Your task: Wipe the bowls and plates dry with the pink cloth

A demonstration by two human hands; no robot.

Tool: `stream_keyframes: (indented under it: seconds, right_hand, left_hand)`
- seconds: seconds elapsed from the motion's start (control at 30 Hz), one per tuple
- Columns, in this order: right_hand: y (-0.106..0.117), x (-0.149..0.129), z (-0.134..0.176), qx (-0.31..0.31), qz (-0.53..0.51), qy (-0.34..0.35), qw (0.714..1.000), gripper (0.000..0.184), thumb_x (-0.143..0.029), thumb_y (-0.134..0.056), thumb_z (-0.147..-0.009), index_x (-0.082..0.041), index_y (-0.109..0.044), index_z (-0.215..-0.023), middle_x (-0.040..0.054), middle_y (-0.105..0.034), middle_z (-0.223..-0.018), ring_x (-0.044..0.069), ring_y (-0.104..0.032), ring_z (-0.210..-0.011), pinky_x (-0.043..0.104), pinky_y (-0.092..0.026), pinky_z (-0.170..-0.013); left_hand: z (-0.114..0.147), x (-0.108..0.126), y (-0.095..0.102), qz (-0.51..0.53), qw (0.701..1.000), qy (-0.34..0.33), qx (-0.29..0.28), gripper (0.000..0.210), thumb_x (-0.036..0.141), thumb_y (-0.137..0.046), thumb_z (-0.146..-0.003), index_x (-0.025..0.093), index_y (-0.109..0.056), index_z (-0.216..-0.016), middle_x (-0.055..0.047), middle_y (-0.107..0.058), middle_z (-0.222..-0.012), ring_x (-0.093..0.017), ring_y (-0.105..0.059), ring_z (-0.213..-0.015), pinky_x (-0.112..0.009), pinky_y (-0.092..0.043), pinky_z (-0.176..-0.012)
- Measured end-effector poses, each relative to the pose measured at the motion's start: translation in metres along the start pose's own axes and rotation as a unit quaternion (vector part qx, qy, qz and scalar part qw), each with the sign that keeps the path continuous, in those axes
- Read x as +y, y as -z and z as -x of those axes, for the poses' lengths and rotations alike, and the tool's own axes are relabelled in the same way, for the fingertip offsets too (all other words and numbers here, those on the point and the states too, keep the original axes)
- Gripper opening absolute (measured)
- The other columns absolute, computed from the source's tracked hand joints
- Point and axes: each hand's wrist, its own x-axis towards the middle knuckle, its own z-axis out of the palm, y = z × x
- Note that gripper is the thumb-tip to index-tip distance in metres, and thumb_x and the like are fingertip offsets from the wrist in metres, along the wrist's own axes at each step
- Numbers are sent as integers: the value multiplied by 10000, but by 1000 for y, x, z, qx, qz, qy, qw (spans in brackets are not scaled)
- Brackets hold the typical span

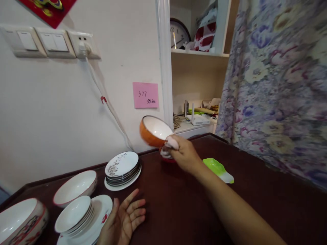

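My right hand is closed on the rim of an orange bowl with a white inside, tilted above the table's far edge. A pale, crumpled cloth is bunched in the same hand. Part of a red object shows below this hand; its kind is hidden. My left hand is open, palm up and fingers apart, with nothing in it. Beside it a stack of small white bowls stands on a white plate with a red flower.
Patterned plates are stacked near the wall. White bowls stand at the left, one red-rimmed and one patterned. A green leaf-shaped dish lies right of my right arm. A floral curtain hangs along the right side.
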Motion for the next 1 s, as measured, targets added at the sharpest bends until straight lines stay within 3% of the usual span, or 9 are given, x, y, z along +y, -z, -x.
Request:
stream_keyframes:
  seconds: [0.1, 0.17, 0.3, 0.53, 0.73, 1.0]
  right_hand:
    - [24, 25, -18, -3, 164, -44, 986, 127, -308, -485, -925, -209, -562, -940, 38, -619, -920, 178, -564, -845, 245, -395, -725]
    - [32, 40, -27, -23, 205, -55, 977, 128, -307, -513, -905, -211, -579, -957, 51, -631, -938, 194, -567, -861, 254, -380, -720]
    - [32, 57, -37, -83, 244, -62, 964, 113, -286, -568, -858, -202, -613, -918, 70, -652, -894, 204, -577, -814, 259, -351, -683]
    - [23, 61, -38, -153, 273, -75, 947, 137, -297, -556, -856, -198, -624, -922, 92, -685, -890, 217, -603, -790, 260, -319, -625]
    - [18, 64, -32, -145, 233, -105, 956, 169, -316, -581, -837, -190, -634, -935, 110, -696, -891, 228, -618, -788, 267, -340, -627]
    - [24, 88, -24, -31, 26, -149, 988, 229, -337, -491, -868, -193, -648, -951, 35, -710, -804, 192, -642, -718, 273, -460, -650]
  left_hand:
    - [-1, -1, -1, -3, 1000, 2, 10, 629, 398, -492, -905, 84, -327, -1425, -193, -718, -1014, -250, -689, -817, -389, -539, -780]
    - [-1, -2, -2, -7, 1000, -1, 15, 614, 398, -497, -904, 78, -350, -1407, -188, -719, -999, -245, -686, -808, -384, -541, -772]
    - [-1, -4, -1, -10, 1000, 2, 21, 576, 383, -520, -896, 93, -394, -1377, -165, -720, -984, -235, -681, -809, -382, -537, -781]
    - [1, -6, 3, -22, 999, 3, 29, 519, 385, -559, -870, 113, -497, -1308, -147, -719, -1004, -239, -668, -854, -387, -523, -817]
    - [1, -6, 1, -37, 999, -6, 26, 492, 359, -645, -810, 141, -563, -1243, -127, -724, -1001, -240, -660, -860, -391, -512, -822]
    - [3, -6, 2, -52, 999, -7, 9, 476, 369, -645, -808, 141, -588, -1221, -133, -719, -1010, -250, -651, -886, -403, -492, -840]
